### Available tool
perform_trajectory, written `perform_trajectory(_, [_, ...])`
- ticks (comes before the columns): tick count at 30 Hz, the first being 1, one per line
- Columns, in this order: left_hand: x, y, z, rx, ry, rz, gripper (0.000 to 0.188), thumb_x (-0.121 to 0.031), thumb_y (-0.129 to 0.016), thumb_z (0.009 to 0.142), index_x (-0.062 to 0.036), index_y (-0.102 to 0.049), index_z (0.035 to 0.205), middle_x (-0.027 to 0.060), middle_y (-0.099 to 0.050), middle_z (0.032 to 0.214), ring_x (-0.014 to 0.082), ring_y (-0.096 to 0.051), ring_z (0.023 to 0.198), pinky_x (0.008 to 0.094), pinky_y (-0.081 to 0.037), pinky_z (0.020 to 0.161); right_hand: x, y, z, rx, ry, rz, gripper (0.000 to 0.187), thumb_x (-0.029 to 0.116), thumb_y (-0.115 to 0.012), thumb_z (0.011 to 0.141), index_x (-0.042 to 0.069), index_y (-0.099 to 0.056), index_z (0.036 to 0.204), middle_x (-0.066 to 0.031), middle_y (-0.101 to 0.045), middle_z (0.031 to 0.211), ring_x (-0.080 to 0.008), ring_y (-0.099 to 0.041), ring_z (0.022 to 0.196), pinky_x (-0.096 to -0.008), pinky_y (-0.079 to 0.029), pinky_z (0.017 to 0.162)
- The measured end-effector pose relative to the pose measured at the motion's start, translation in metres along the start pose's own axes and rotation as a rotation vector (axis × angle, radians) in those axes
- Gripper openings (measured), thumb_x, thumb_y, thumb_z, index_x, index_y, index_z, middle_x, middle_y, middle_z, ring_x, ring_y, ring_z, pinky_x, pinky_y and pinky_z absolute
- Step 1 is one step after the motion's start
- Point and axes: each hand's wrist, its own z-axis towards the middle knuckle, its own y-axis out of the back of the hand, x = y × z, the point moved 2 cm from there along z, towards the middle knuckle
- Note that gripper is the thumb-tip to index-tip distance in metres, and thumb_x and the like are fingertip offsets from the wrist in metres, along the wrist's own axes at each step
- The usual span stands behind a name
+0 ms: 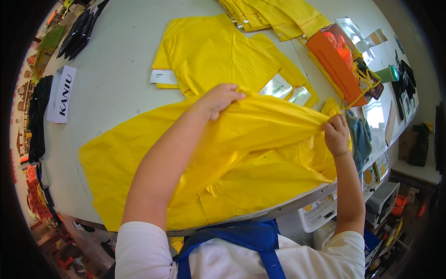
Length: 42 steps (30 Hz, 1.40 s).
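Note:
A large yellow waterproof garment (134,153) lies spread across the near part of the table, its cut hard to make out. My left hand (220,100) pinches its far edge near the middle, and my right hand (336,134) is closed round a bunched part at the right. Between the two hands the fabric is pulled taut and lifted into folds. Just beyond lies a stack of folded yellow garments (223,53) with white printed cards (277,86) sticking out from it.
More folded yellow garments (278,16) lie at the far edge. An orange box (335,67) with orange contents stands at the right, by a green cup (388,74) and a blue cloth (359,135). Black folded items (81,32) and a white sign (61,94) line the left. White baskets (318,213) sit below the right edge.

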Motion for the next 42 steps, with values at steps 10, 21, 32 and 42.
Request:
perform_trajectory(10, [-0.002,0.058,-0.078,-0.419,-0.594,0.699,0.039,-0.021,-0.062,0.083,-0.0054,-0.052,0.117,0.0157,-0.052,0.121,0.0312,-0.048,0.114,0.0386,-0.039,0.098,0.107,-0.001,0.074,0.095,-0.093,0.511,0.021,0.013,-0.064,0.073,0.011,-0.063,0.094,-0.0074,-0.055,0.091,-0.0281,-0.054,0.089,-0.0394,-0.043,0.082])
perform_trajectory(21, [0.203,0.138,-0.305,-0.62,0.099,-0.678,0.042,-0.019,-0.062,0.087,0.0004,-0.049,0.122,0.0081,-0.057,0.112,0.018,-0.058,0.098,0.0284,-0.049,0.078,0.268,-0.027,0.099,0.345,-0.068,0.938,0.033,0.014,-0.065,0.081,0.005,-0.057,0.112,-0.0127,-0.06,0.1,-0.029,-0.058,0.093,-0.0378,-0.048,0.079])
perform_trajectory(32, [0.108,0.036,-0.374,-0.618,-0.894,0.136,0.032,-0.002,-0.062,0.079,-0.0019,-0.055,0.11,0.0057,-0.053,0.106,0.019,-0.051,0.095,0.03,-0.042,0.086,0.358,-0.001,0.069,0.287,-0.747,2.326,0.032,-0.007,-0.038,0.082,0.004,-0.049,0.11,-0.0074,-0.059,0.106,-0.017,-0.059,0.097,-0.0288,-0.046,0.085])
perform_trajectory(42, [0.092,0.02,-0.322,0.137,-0.237,-0.581,0.049,-0.009,-0.056,0.086,-0.0013,-0.043,0.132,0.0071,-0.051,0.118,0.0132,-0.047,0.102,0.029,-0.038,0.094,0.316,0.019,0.03,0.341,-0.84,2.681,0.041,0.022,-0.038,0.083,0.001,-0.055,0.115,-0.0182,-0.06,0.114,-0.0342,-0.058,0.101,-0.0457,-0.047,0.088])
